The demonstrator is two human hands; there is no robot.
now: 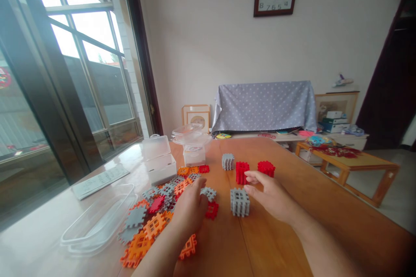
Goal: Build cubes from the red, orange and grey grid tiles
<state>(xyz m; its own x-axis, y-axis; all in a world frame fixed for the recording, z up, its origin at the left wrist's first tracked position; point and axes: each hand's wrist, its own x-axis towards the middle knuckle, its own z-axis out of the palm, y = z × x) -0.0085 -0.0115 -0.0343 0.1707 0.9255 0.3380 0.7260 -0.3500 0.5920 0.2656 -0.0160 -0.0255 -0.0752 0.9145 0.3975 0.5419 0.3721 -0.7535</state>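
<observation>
My left hand [191, 205] reaches over a pile of flat, notched plastic building tiles in orange, grey and red. Its fingers look loosely apart above an orange tile [182, 187]; their undersides are hidden, and no held piece shows. To the right, my right hand [271, 194] has its thumb and forefinger apart, the fingertips at the right side of a red block [242, 173] made of such tiles. Just below those fingers stands a grey block [239, 202]. Another grey block [228, 162] and a second red block [266, 168] stand farther back.
Left of the pile lie a clear plastic tub [97, 220] and a paper booklet [100, 181]. An open white box [160, 166] and a clear lidded container [194, 155] stand behind it. A low wooden table [373, 169] is beyond the wooden tabletop [276, 242].
</observation>
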